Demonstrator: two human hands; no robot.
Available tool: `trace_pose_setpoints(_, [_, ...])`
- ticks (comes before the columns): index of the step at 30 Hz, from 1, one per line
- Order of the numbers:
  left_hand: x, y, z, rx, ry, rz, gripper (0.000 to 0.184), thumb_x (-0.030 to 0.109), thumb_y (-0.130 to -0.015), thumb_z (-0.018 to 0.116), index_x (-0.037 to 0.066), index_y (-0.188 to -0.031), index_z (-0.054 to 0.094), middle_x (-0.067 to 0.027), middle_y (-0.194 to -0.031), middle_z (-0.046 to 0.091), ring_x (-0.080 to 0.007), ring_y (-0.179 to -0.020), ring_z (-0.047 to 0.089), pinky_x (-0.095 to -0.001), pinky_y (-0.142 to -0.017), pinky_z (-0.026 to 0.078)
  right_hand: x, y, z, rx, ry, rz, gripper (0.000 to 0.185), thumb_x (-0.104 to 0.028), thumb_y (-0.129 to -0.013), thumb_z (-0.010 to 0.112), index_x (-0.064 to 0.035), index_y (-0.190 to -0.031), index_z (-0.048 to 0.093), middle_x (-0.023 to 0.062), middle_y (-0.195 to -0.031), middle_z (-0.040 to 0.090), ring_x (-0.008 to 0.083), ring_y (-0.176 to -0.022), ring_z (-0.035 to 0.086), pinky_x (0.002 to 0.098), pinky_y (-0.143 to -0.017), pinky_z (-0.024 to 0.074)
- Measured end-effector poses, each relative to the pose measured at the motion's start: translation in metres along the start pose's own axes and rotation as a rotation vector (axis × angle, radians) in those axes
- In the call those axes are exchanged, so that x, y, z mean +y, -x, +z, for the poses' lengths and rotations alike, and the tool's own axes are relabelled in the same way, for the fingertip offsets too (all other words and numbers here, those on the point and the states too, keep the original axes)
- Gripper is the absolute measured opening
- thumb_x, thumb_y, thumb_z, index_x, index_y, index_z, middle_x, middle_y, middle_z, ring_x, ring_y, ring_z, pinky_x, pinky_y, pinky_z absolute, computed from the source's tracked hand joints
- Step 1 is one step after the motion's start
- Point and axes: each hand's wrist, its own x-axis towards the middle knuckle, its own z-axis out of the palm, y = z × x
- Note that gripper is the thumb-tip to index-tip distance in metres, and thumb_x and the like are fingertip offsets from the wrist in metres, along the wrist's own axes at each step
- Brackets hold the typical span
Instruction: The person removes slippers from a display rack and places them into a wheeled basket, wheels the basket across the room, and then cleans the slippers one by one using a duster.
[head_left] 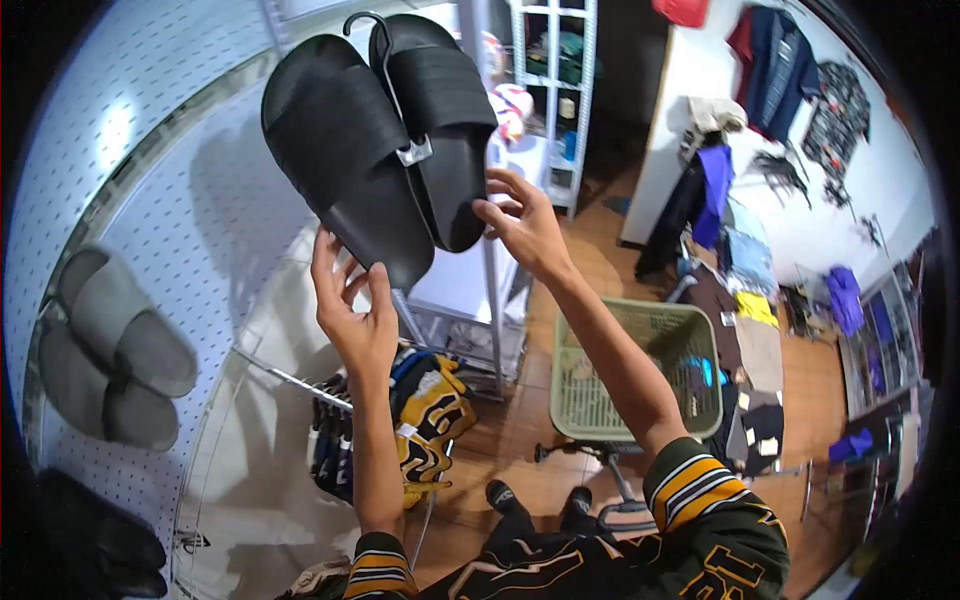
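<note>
A pair of black slide sandals [345,130] is held up in front of me, joined at the middle on a black plastic hanger [385,60] whose hook rises at the top. My left hand [357,310] grips the heel end of the left sandal, thumb in front and fingers along the edge. At the heel edge of the other sandal, my right hand [525,222] has its fingers closed, partly hidden behind it. Grey slide sandals [120,350] hang on the perforated white panel to the left, with another dark pair [100,535] lower down.
Below my left arm hang black and yellow garments [430,420] on a metal rail. A green plastic basket [635,310] stands by my right forearm. Folded clothes [755,350] lie farther right, and a white shelf rack [555,80] rises behind.
</note>
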Motion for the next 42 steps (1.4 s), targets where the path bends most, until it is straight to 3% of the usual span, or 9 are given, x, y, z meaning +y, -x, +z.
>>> trace_pose_setpoints(4, [0.001,0.074,0.056,-0.227,-0.047,-0.162,0.063,-0.002,-0.084,0.064,0.000,-0.141,0.037,-0.0165,-0.127,0.053,-0.0202,-0.104,0.058,-0.0275,-0.080,0.051,0.029,0.082,-0.103,0.107,0.210,0.103,0.044,-0.013,-0.086,0.069,0.0017,-0.124,0.054,0.0101,-0.109,0.060,0.0127,-0.081,0.062,0.0239,-0.063,0.0495])
trace_pose_setpoints(10, [-0.011,0.219,0.165,-0.628,0.051,-0.529,0.059,0.000,-0.081,0.064,-0.002,-0.137,0.042,-0.0179,-0.112,0.062,-0.0202,-0.098,0.063,-0.0289,-0.076,0.053,0.100,0.242,-0.256,0.353,0.426,0.436,0.040,-0.013,-0.078,0.071,0.0077,-0.111,0.062,0.0188,-0.093,0.068,0.0214,-0.083,0.066,0.0340,-0.074,0.0513])
trace_pose_setpoints(12, [-0.047,0.289,0.198,-0.780,-0.071,-0.627,0.063,0.004,-0.081,0.067,-0.006,-0.137,0.041,-0.0222,-0.123,0.059,-0.0256,-0.108,0.061,-0.0337,-0.090,0.048,0.108,0.284,-0.299,0.367,0.575,0.614,0.042,-0.015,-0.074,0.073,0.0071,-0.108,0.064,0.0192,-0.087,0.068,0.0240,-0.080,0.066,0.0342,-0.073,0.0510])
trace_pose_setpoints(14, [-0.083,0.353,0.232,-0.924,0.063,-0.815,0.064,0.004,-0.081,0.068,-0.009,-0.136,0.040,-0.0250,-0.129,0.056,-0.0293,-0.115,0.058,-0.0354,-0.097,0.045,0.151,0.330,-0.342,0.394,0.656,0.638,0.035,-0.012,-0.072,0.074,0.0072,-0.101,0.065,0.0123,-0.077,0.066,0.0132,-0.073,0.063,0.0289,-0.066,0.0496])
trace_pose_setpoints(17, [-0.129,0.441,0.274,-1.031,0.090,-1.023,0.062,0.000,-0.082,0.067,-0.011,-0.136,0.039,-0.0267,-0.132,0.052,-0.0324,-0.122,0.053,-0.0368,-0.099,0.044,0.212,0.383,-0.391,0.379,0.709,0.867,0.039,-0.013,-0.073,0.073,0.0083,-0.104,0.065,0.0169,-0.077,0.069,0.0232,-0.062,0.068,0.0338,-0.068,0.0542])
trace_pose_setpoints(20, [-0.133,0.481,0.304,-1.104,-0.067,-1.228,0.062,-0.002,-0.082,0.066,-0.010,-0.137,0.038,-0.0267,-0.132,0.052,-0.0320,-0.123,0.052,-0.0367,-0.098,0.045,0.245,0.402,-0.421,0.295,0.717,1.147,0.042,-0.015,-0.067,0.069,-0.0006,-0.107,0.069,0.0203,-0.087,0.070,0.0335,-0.089,0.068,0.0407,-0.080,0.0525])
trace_pose_setpoints(28, [-0.176,0.545,0.347,-1.167,-0.456,-1.301,0.058,0.001,-0.080,0.071,-0.001,-0.132,0.045,-0.0214,-0.137,0.049,-0.0306,-0.122,0.052,-0.0389,-0.099,0.045,0.322,0.398,-0.456,0.234,0.627,1.482,0.054,-0.002,-0.077,0.057,0.0005,-0.130,0.054,0.0239,-0.101,0.068,0.0306,-0.068,0.070,0.0371,-0.069,0.0561])
trace_pose_setpoints(34, [-0.208,0.587,0.360,-1.120,-0.479,-1.411,0.063,0.004,-0.077,0.074,0.003,-0.133,0.047,-0.0171,-0.137,0.051,-0.0284,-0.126,0.050,-0.0359,-0.103,0.042,0.380,0.414,-0.470,0.306,0.607,1.550,0.049,-0.004,-0.081,0.065,0.0043,-0.127,0.051,0.0209,-0.104,0.065,0.0262,-0.073,0.069,0.0370,-0.057,0.0564])
trace_pose_setpoints(42, [-0.218,0.615,0.368,-1.139,-0.482,-1.461,0.068,0.000,-0.081,0.068,0.002,-0.142,0.038,-0.0173,-0.146,0.040,-0.0287,-0.131,0.045,-0.0363,-0.106,0.040,0.434,0.431,-0.474,0.156,0.652,1.714,0.059,-0.009,-0.081,0.062,-0.0019,-0.137,0.044,0.0189,-0.113,0.064,0.0266,-0.092,0.068,0.0396,-0.074,0.0548])
